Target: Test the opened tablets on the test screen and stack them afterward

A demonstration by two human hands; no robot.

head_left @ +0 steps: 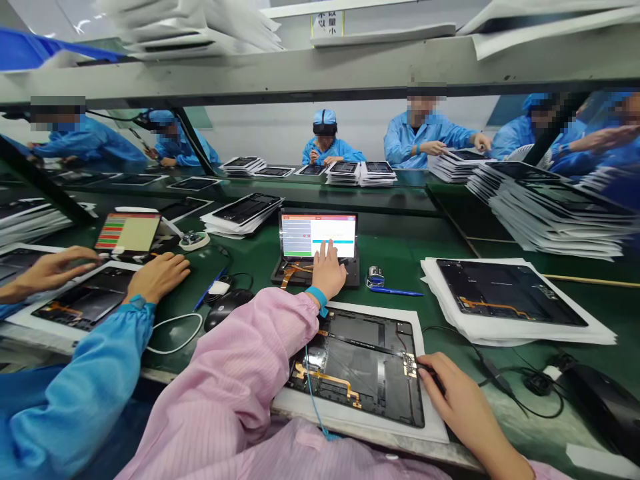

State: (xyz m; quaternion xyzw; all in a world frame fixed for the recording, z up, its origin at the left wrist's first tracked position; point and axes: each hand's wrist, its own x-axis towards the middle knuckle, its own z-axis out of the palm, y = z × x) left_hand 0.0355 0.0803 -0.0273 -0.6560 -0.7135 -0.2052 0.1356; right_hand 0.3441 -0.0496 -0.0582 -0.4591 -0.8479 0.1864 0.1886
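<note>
Tapping a tablet screen (319,235) with open left hand (327,271); right hand (457,390) on opened tablet's edge (423,400), grip unclear.

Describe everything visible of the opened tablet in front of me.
The opened tablet lies flat on a white sheet, dark inner panels exposed. A gold flex cable runs lower left, a circuit board sits at the right edge, touched by the right hand. A blue cord crosses its left side.
</note>
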